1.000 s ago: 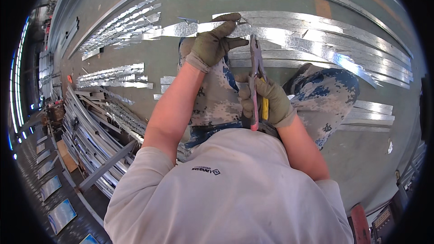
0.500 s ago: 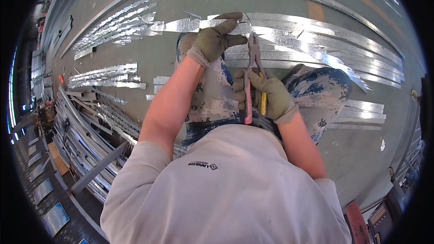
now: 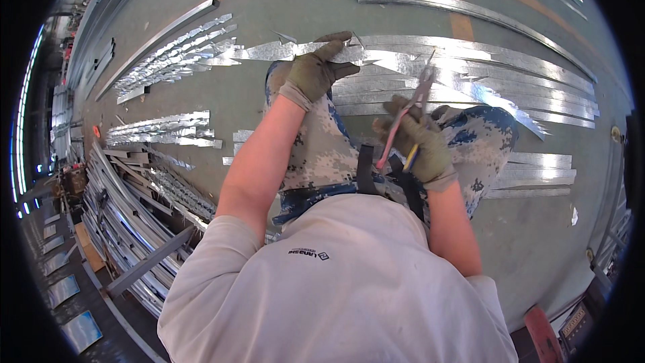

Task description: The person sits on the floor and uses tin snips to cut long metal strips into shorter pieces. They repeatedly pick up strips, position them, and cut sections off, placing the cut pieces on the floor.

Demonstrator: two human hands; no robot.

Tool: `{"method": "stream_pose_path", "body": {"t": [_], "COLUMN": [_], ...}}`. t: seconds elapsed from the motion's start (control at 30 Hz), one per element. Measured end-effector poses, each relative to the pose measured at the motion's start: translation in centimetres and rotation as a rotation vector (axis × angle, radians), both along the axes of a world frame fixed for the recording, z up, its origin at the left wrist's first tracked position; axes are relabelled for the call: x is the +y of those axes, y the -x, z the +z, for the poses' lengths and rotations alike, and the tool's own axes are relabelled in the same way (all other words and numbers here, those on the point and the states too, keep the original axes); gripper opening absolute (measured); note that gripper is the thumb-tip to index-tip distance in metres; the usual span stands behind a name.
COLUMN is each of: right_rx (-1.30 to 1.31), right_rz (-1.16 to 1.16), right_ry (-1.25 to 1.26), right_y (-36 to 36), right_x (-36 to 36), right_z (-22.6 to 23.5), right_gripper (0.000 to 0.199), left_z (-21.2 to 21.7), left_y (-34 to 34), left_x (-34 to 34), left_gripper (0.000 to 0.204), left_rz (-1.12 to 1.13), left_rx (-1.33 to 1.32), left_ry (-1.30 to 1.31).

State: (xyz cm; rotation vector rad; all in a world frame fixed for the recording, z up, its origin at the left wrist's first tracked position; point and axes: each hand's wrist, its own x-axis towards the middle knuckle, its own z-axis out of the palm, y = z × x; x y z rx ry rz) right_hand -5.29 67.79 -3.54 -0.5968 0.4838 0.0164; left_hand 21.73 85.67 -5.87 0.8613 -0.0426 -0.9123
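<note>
My left hand (image 3: 313,75), in a dirty olive glove, grips a shiny sheet-metal strip (image 3: 270,50) between thumb and fingers above my left knee. The strip has an angular, twisted left end, and a thin bent sliver stands up from it beside my fingertips. In my right hand (image 3: 423,144), gloved the same way, is a pair of pliers (image 3: 422,91) with red and yellow handle grips. The pliers' jaws point away from me, slightly blurred, over the metal strips on the right. Whether the jaws touch any strip I cannot tell.
Flat metal strips (image 3: 531,84) lie side by side beyond my right knee. Jagged strips (image 3: 178,50) are spread on the floor at the far left, with another bundle (image 3: 161,128) nearer. A rack of long metal profiles (image 3: 127,218) stands left. A long channel (image 3: 463,7) lies farther off.
The pliers have moved right, away from the thin sliver by my left hand, and now tilt to the right. My left hand keeps its grip on the strip, slightly lower in view.
</note>
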Motion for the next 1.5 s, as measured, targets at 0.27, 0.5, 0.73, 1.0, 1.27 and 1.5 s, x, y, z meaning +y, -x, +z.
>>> {"method": "stream_pose_path", "body": {"t": [0.27, 0.5, 0.73, 1.0, 1.27, 1.5], "right_rx": [-0.256, -0.298, -0.266, -0.308, -0.149, 0.165], "right_rz": [-0.379, -0.335, -0.219, -0.131, -0.069, 0.146], "right_ry": [-0.079, -0.034, 0.037, 0.129, 0.151, 0.317], "right_y": [-2.9, -5.8, -8.7, -9.8, -9.8, -5.7], "right_x": [-7.0, -9.1, -7.7, -6.6, -4.7, -4.2], "right_z": [-5.6, -4.0, 0.3, 3.0, 5.9, 7.9], "right_gripper": [0.051, 0.040, 0.035, 0.040, 0.041, 0.048], "left_z": [0.4, -0.4, -0.4, 1.7, 2.4, 0.2], "left_y": [0.0, -0.8, 1.3, 3.7, 2.8, 1.6], "left_x": [-0.1, 0.8, 2.0, -0.3, -4.1, -4.2], "left_gripper": [0.040, 0.048, 0.033, 0.067, 0.059, 0.054], "left_rz": [-0.004, -0.039, -0.026, 0.041, -0.050, -0.046], "left_rx": [0.016, 0.104, 0.105, -0.057, 0.010, -0.036], "left_ry": [0.038, 0.268, 0.661, 0.276, 0.312, 0.179]}}
